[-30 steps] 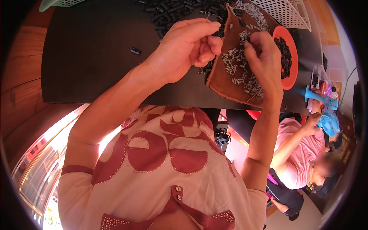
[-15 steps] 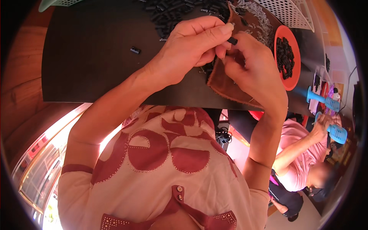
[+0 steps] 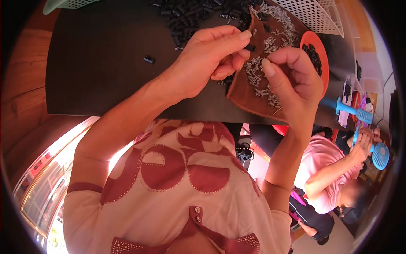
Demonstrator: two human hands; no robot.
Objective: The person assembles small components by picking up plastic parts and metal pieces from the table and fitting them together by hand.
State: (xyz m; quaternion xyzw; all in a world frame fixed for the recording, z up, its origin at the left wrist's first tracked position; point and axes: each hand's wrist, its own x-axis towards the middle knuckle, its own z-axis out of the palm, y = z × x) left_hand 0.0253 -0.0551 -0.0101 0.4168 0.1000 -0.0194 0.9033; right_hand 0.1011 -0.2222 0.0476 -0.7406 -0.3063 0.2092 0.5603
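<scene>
My left hand (image 3: 213,57) is closed in a pinch on a small black cylinder (image 3: 250,48), whose end sticks out past the fingertips. Just to the right, my right hand (image 3: 296,80) has its thumb and forefinger together; anything tiny between them I cannot make out. The two hands are a little apart. Below them lies a brown cloth (image 3: 243,91) with many small metal coil springs (image 3: 253,74) scattered over it. A heap of black cylinders (image 3: 184,19) is beyond my left hand, and one lone cylinder (image 3: 149,59) rests on the dark table to the left.
An orange-red bowl (image 3: 325,78) of small black pieces stands right of my right hand. Behind it is a white perforated basket (image 3: 313,15); a pale green one (image 3: 63,4) is at far left. A person (image 3: 325,169) at right holds a blue fan (image 3: 379,155) near another blue fan (image 3: 353,111).
My right hand has drawn away from the left to the right, uncovering springs on the cloth. My left hand keeps the black cylinder. The other person's fan has turned and moved slightly.
</scene>
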